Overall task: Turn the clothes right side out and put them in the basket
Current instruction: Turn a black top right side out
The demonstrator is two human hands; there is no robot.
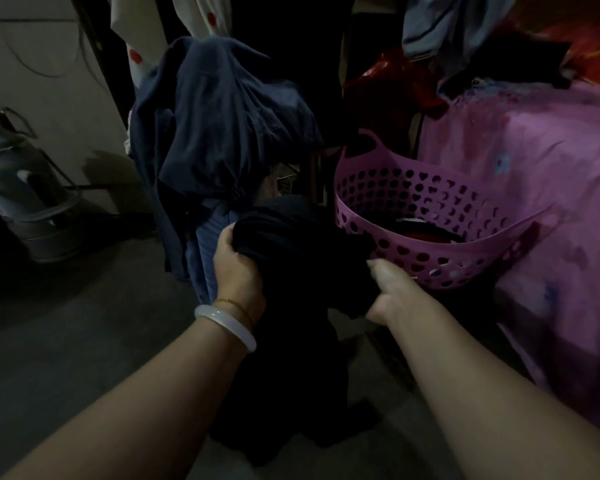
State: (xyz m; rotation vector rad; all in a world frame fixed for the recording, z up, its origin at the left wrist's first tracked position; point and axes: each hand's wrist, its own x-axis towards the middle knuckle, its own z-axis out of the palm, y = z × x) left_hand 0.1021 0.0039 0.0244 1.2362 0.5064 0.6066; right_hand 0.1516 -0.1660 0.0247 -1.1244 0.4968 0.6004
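Observation:
A black garment [291, 306] hangs in the middle of the view, bunched at the top and trailing down toward the floor. My left hand [238, 268] grips its upper left part, fingers curled over the fabric. On its right side, my right hand [392, 289] pinches the cloth just in front of the purple basket [465, 251]. The basket has heart-shaped holes and rests tilted on a bed; dark and red clothes lie inside it.
A pile of navy blue clothes [222, 133] hangs behind the black garment. A pink flowered bedsheet [551, 209] covers the bed at right. At far left stands a grey metal container [25, 188]. More clothes [447, 26] hang at the top. Grey floor lies below.

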